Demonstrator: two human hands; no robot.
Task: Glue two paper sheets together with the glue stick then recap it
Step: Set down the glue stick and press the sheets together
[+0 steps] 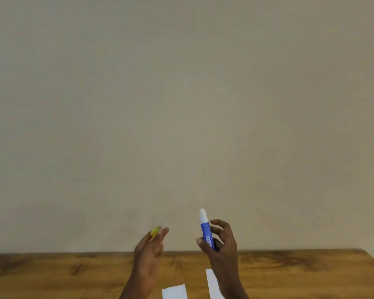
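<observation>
Head view showed two sheets lying apart at the near edge of the table: one sheet between the forearms, the other sheet partly hidden behind the right wrist. Neither lay on the other, so the gluing looked not yet done. Above them the left hand pinched a small yellow cap at its fingertips, and the right hand was wrapped around the blue glue stick, held upright with its white tip bare and pointing up. The cap and stick were well apart. By my reading the step in hand was uncapping, just finished. The next move would call for tipping the stick down and rubbing it over one sheet, with the cap set aside or kept pinched. The table was brown wood, grained, bare apart from the sheets. Behind it rose a plain beige wall, faintly scuffed.
</observation>
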